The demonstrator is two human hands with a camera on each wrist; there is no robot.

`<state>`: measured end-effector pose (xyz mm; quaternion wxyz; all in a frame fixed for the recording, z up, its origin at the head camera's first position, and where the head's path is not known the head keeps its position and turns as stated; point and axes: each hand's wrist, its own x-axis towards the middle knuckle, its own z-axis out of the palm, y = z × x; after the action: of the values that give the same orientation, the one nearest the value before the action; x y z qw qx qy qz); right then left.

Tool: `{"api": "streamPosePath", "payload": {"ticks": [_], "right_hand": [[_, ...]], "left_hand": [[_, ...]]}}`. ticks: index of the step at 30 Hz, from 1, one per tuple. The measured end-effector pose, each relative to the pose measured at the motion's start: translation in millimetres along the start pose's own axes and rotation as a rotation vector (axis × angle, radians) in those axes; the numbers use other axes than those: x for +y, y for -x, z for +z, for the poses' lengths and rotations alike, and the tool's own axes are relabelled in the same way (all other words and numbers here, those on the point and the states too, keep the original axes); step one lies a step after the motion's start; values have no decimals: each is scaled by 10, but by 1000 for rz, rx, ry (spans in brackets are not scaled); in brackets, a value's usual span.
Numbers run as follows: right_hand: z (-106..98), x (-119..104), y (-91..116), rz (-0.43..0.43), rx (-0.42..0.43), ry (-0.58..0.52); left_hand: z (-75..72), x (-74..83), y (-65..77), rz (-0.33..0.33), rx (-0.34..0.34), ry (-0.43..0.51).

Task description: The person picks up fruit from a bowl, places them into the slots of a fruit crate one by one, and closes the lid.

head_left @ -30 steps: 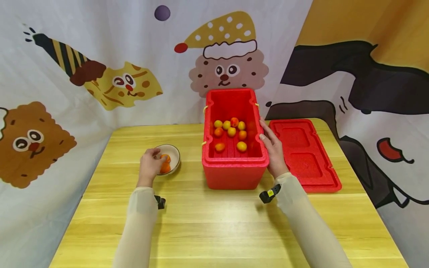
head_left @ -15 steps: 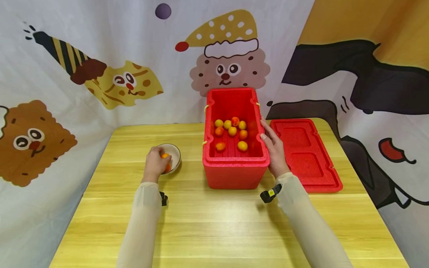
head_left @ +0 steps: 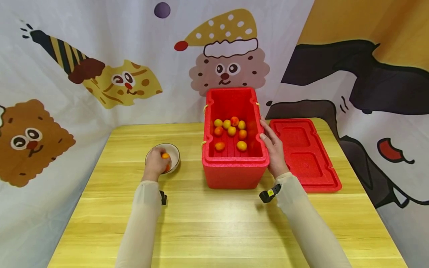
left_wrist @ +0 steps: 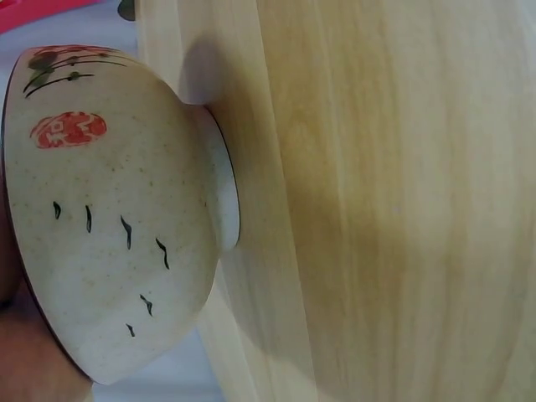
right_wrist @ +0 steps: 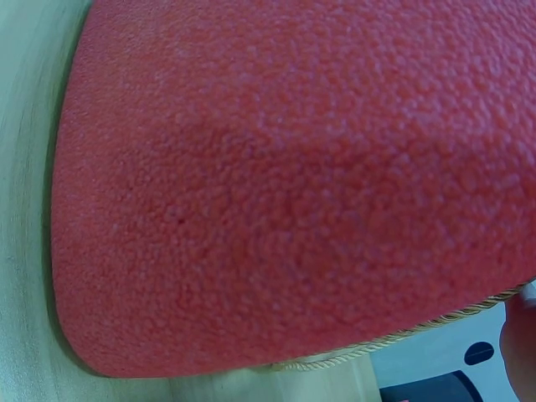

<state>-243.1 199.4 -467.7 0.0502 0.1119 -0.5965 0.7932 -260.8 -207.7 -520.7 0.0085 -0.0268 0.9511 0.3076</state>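
Note:
My left hand point(head_left: 155, 163) reaches into a small cream bowl point(head_left: 175, 158). A small round orange fruit point(head_left: 165, 156) sits between its thumb and fingers, with more orange showing just below. In the left wrist view the bowl's outer wall point(left_wrist: 117, 201) carries a red stamp and dark strokes; the fingers beyond the rim are hidden. My right hand point(head_left: 275, 154) rests along the right side of a red foam box point(head_left: 231, 175), fingers extended and thumb by the rim. Several small yellow and orange-red fruits point(head_left: 231, 131) lie on the box floor.
A red lid point(head_left: 306, 156) lies flat on the wooden table point(head_left: 207, 227), right of the box. Yellow cords run along the box's sides; one cord point(right_wrist: 402, 333) shows in the right wrist view. A cartoon-printed curtain point(head_left: 181, 104) hangs behind the table.
My left hand has shifted slightly right and deeper over the bowl, its fingers closing about an orange fruit. The right hand, box and lid keep their places.

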Motion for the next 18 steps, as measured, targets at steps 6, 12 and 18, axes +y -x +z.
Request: {"api": "streamPosePath", "payload": {"ticks": [6, 12, 18], "right_hand": [[6, -3, 3, 1, 1, -3], [15, -6, -4, -5, -4, -10], [6, -11, 4, 7, -5, 7]], "left_hand": [[1, -9, 3, -9, -4, -4], [-1, -2, 20, -27, 11, 24], [18, -8, 30, -38, 16, 63]]}}
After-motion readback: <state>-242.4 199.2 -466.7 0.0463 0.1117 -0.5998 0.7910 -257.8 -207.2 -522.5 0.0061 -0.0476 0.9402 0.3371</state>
